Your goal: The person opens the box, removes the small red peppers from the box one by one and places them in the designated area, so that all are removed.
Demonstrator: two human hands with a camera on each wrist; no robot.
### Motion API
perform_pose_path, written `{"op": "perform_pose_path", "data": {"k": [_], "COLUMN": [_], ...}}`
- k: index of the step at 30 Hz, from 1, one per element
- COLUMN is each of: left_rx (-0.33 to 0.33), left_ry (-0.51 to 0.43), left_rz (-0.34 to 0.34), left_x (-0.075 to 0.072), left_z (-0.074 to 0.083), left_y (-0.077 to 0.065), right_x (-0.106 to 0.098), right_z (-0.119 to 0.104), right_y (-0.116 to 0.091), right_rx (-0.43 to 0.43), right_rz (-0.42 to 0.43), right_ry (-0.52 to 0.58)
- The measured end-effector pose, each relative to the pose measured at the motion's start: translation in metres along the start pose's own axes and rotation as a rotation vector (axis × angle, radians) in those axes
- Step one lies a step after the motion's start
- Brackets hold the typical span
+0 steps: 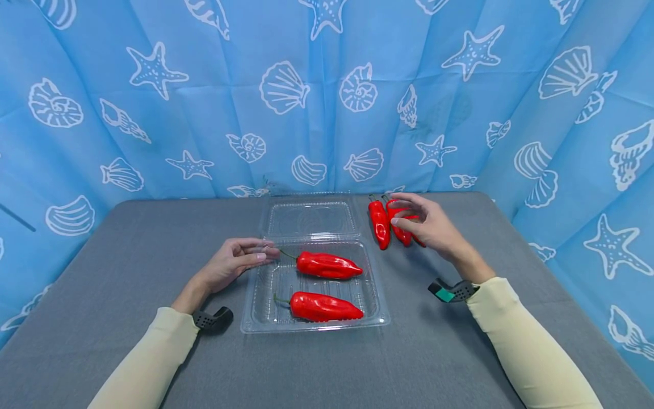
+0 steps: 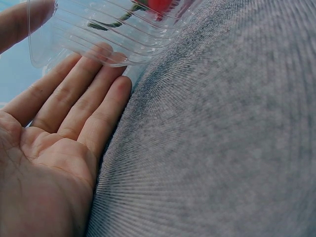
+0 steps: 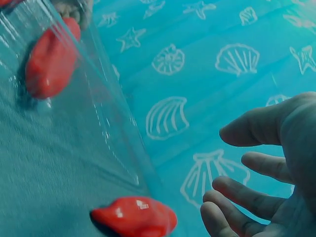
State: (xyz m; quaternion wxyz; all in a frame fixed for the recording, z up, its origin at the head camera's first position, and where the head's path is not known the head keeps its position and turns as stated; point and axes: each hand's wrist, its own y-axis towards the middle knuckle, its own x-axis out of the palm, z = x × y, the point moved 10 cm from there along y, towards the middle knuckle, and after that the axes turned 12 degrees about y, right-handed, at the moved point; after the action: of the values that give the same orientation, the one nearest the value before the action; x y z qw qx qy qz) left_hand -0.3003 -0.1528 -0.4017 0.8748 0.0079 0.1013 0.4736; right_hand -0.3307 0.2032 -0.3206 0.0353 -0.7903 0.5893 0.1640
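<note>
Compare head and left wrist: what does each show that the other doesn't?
Head only: the right hand, the loose red peppers beside it, and both cream sleeves.

Left wrist only: a close view of the left hand's palm.

Both: the left hand, the clear container, red pepper with green stem, grey cloth, blue curtain.

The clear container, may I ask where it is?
In the head view, the clear container lies open near the middle, the left hand at its left edge, two peppers inside.
</note>
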Motion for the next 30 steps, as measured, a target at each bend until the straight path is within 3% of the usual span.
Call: {"op": "perform_pose_path", "data": {"k": [24,30], "left_rx": [0.015,0.017], "left_ry": [-0.004,-0.005], "left_rz": [-0.004,-0.008], "left_x": [0.001,0.0], "left_z": [0.002,0.002], "left_y": [0.0,0.0], "right_x": [0.06,0.084], "right_z": [-0.033,-0.043], "right_y": [-0.015,-0.024], "right_rx": [-0.14,-0.203], "right_rz": [-0.206,-0.303], "right_ry": [0.046,0.059]}}
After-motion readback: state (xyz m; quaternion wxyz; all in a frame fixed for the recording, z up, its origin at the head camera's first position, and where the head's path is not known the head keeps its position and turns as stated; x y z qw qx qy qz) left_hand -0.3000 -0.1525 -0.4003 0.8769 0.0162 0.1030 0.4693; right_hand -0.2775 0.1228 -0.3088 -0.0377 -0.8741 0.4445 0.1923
